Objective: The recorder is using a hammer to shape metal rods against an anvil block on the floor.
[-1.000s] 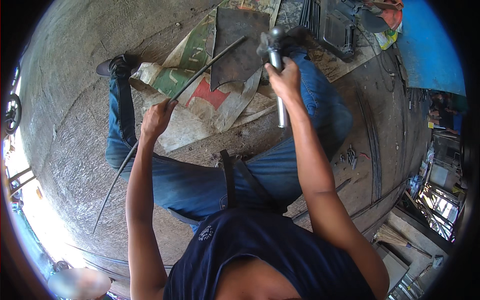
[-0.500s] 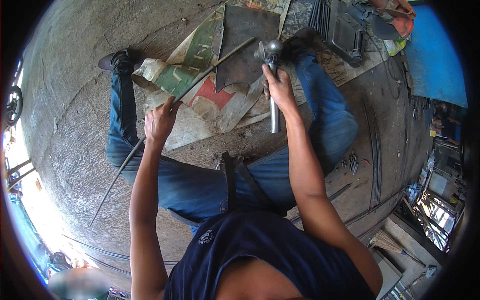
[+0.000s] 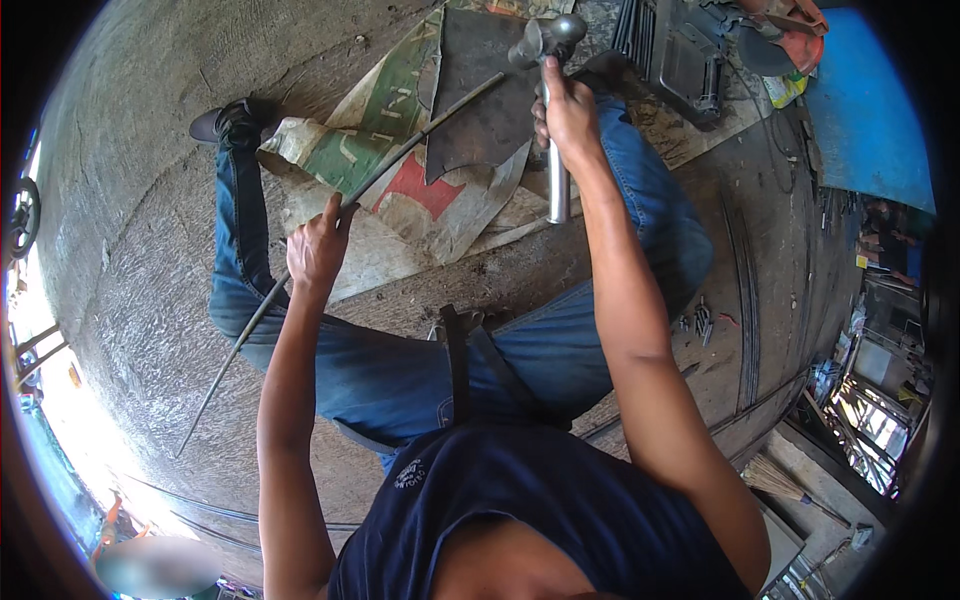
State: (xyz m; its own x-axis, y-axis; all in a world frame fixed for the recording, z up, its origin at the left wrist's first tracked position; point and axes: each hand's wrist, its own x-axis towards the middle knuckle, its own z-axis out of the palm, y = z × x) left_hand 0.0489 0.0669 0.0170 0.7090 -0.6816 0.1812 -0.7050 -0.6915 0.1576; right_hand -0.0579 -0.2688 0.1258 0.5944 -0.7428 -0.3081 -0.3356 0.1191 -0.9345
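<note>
My left hand (image 3: 318, 245) is closed around a long thin metal rod (image 3: 395, 155), which slants from the lower left up to the right. The rod's far end lies over a dark metal plate (image 3: 478, 105), though whether it touches the plate I cannot tell. In my right hand (image 3: 570, 118) is a ball-peen hammer (image 3: 558, 185), gripped by its shiny metal handle, with its head above and just right of the rod's tip. Beneath the plate spreads a worn printed sheet (image 3: 345, 165) in green, white and red, between my outstretched legs.
A dark metal case (image 3: 688, 65) stands beyond my right foot, beside several dark rods (image 3: 634, 30). Farther right are an orange tool (image 3: 790, 30) and a blue panel (image 3: 868, 110). Long bars (image 3: 745, 310) and small metal bits (image 3: 704, 322) lie right of my leg; a straw broom (image 3: 780, 480) is lower right.
My right hand has moved the hammer up and slightly right in the picture, and its head looks larger and turned. My left hand and the rod have barely moved.
</note>
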